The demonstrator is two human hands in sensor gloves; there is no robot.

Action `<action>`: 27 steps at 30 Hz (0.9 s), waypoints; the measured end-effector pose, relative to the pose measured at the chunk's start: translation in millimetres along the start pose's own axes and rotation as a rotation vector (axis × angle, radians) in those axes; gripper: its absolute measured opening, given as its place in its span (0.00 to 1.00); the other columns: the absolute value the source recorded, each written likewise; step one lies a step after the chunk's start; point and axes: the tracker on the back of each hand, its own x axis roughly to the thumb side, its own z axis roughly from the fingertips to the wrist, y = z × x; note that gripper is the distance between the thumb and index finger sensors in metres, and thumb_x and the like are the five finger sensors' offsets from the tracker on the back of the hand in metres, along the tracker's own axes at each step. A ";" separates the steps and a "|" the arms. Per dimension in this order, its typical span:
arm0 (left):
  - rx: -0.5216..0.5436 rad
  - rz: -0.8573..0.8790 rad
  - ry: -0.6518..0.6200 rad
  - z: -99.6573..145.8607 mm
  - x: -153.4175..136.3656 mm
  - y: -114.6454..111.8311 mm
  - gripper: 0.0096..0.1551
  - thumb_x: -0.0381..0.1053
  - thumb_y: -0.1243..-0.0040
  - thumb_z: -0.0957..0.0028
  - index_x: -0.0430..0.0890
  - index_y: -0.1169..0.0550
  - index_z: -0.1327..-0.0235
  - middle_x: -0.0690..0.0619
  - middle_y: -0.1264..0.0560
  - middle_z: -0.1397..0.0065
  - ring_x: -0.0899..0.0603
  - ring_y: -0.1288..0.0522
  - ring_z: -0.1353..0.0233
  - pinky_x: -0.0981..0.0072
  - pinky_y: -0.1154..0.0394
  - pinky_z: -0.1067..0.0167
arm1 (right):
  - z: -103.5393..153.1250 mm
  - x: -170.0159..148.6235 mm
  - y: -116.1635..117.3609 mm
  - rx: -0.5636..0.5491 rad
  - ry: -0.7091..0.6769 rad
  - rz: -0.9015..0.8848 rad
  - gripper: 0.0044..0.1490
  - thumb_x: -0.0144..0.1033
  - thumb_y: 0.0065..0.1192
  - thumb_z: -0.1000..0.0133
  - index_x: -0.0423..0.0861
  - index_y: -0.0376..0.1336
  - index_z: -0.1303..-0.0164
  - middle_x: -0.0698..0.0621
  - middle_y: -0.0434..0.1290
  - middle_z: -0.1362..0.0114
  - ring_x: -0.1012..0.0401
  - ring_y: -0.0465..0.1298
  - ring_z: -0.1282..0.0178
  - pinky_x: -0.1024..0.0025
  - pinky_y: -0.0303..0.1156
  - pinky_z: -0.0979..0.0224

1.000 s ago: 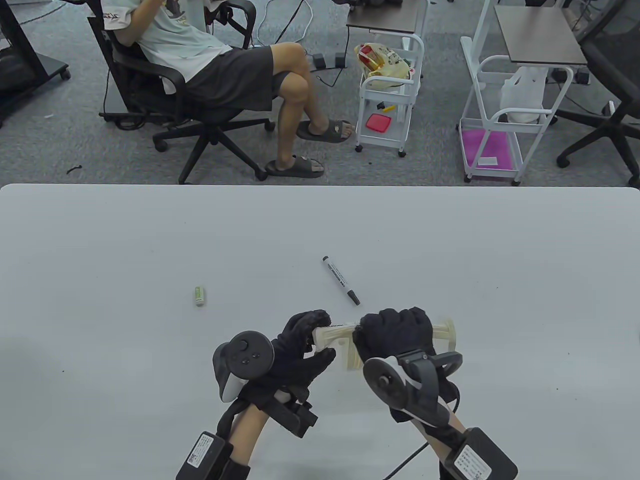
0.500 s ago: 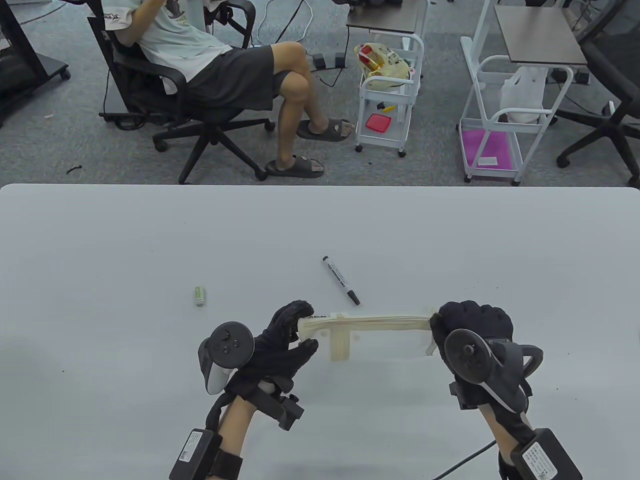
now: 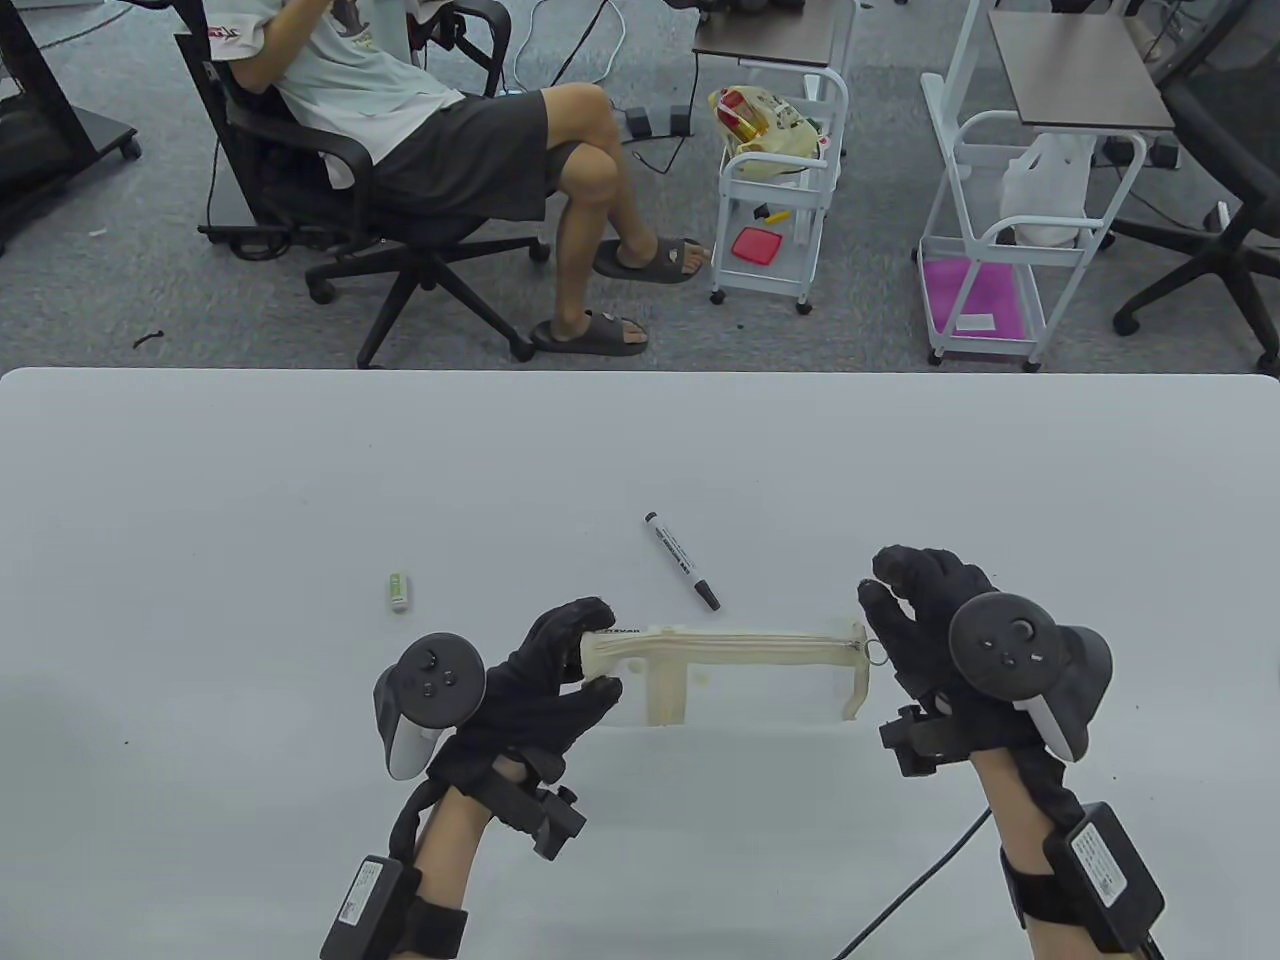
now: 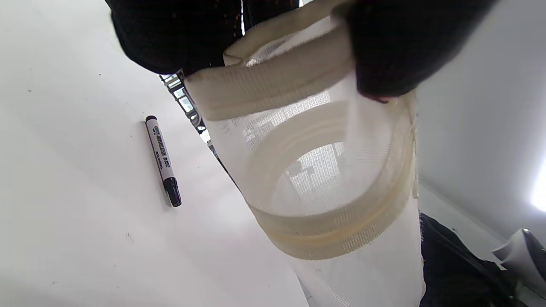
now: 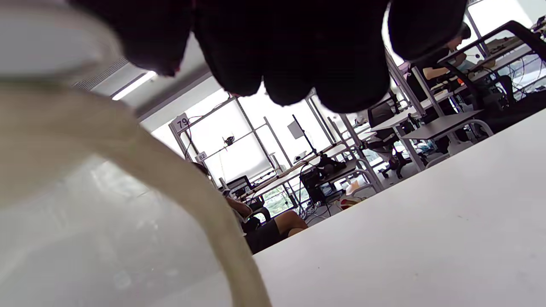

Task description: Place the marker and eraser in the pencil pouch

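Observation:
A cream and clear mesh pencil pouch (image 3: 760, 668) lies on the white table (image 3: 200, 480), its zipper run to the right end. My left hand (image 3: 597, 652) grips the pouch's left end between thumb and fingers. The left wrist view shows this grip (image 4: 277, 51) on the cream band of the pouch (image 4: 332, 238). My right hand (image 3: 880, 590) is beside the pouch's right end with its fingers apart, and the zipper pull ring hangs free next to it. A black and white marker (image 3: 682, 560) lies just beyond the pouch; it also shows in the left wrist view (image 4: 163, 160). A small green and white eraser (image 3: 399, 591) lies to the left.
Beyond the table's far edge a person sits in an office chair (image 3: 390, 200). Two white rolling carts (image 3: 775, 200) (image 3: 1010, 240) stand on the carpet there. In the right wrist view the pouch's edge (image 5: 140, 157) fills the left side.
My right hand slid right along the pouch top to its right end, then came off and moved a little farther up the table. My left hand shifted slightly left, still gripping the pouch.

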 end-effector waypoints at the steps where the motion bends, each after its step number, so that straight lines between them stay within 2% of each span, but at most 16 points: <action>1: -0.011 0.006 -0.007 1.0 1.8 2.4 0.42 0.61 0.36 0.55 0.65 0.39 0.25 0.48 0.36 0.18 0.36 0.24 0.28 0.43 0.26 0.33 | -9.5 -7.6 8.5 0.042 0.010 -0.037 0.33 0.51 0.63 0.47 0.45 0.71 0.36 0.41 0.75 0.34 0.44 0.80 0.42 0.36 0.66 0.33; 5: -0.026 0.035 -0.033 3.7 8.6 8.3 0.42 0.62 0.36 0.55 0.65 0.39 0.25 0.48 0.35 0.18 0.36 0.24 0.28 0.43 0.26 0.33 | -36.8 -27.1 43.9 0.168 0.051 -0.120 0.33 0.48 0.65 0.47 0.44 0.71 0.35 0.39 0.74 0.32 0.42 0.79 0.41 0.35 0.65 0.33; 7: -0.036 0.043 -0.045 4.7 12.7 9.6 0.42 0.62 0.36 0.55 0.65 0.39 0.25 0.48 0.35 0.18 0.36 0.24 0.28 0.43 0.26 0.33 | -48.7 -29.6 68.2 0.229 0.042 -0.044 0.34 0.49 0.66 0.48 0.45 0.70 0.34 0.40 0.74 0.32 0.43 0.79 0.41 0.36 0.66 0.33; 11: -0.049 0.044 -0.066 6.1 17.9 9.5 0.42 0.62 0.36 0.55 0.65 0.39 0.25 0.48 0.35 0.18 0.37 0.24 0.28 0.44 0.25 0.33 | -64.0 -16.5 118.5 0.369 0.004 0.048 0.36 0.50 0.68 0.49 0.46 0.69 0.32 0.40 0.71 0.29 0.43 0.78 0.38 0.36 0.66 0.32; 16: -0.062 0.049 -0.090 7.8 21.5 9.1 0.42 0.62 0.36 0.55 0.65 0.39 0.25 0.48 0.35 0.18 0.37 0.24 0.28 0.44 0.25 0.33 | -77.9 6.5 168.9 0.489 -0.002 0.125 0.40 0.52 0.69 0.51 0.46 0.66 0.29 0.41 0.68 0.27 0.45 0.75 0.36 0.36 0.63 0.30; 23: -0.054 0.087 -0.100 9.7 21.2 15.7 0.42 0.63 0.36 0.55 0.65 0.38 0.25 0.48 0.34 0.18 0.37 0.23 0.29 0.44 0.25 0.33 | -84.2 20.7 210.9 0.551 0.037 0.299 0.44 0.57 0.72 0.55 0.48 0.67 0.31 0.41 0.63 0.25 0.47 0.72 0.34 0.34 0.59 0.27; 26: -0.048 0.099 -0.102 10.1 20.6 17.3 0.42 0.63 0.36 0.55 0.65 0.38 0.25 0.48 0.34 0.19 0.37 0.23 0.29 0.44 0.25 0.34 | -82.3 23.1 219.1 0.540 0.033 0.396 0.38 0.55 0.74 0.55 0.50 0.70 0.37 0.42 0.63 0.26 0.48 0.72 0.35 0.34 0.57 0.26; 27: -0.048 0.101 -0.103 10.1 20.8 17.4 0.42 0.63 0.36 0.55 0.65 0.38 0.25 0.48 0.34 0.19 0.37 0.23 0.29 0.44 0.25 0.34 | -81.5 24.3 219.1 0.498 0.033 0.419 0.34 0.52 0.75 0.55 0.51 0.71 0.40 0.42 0.65 0.27 0.49 0.73 0.36 0.34 0.58 0.26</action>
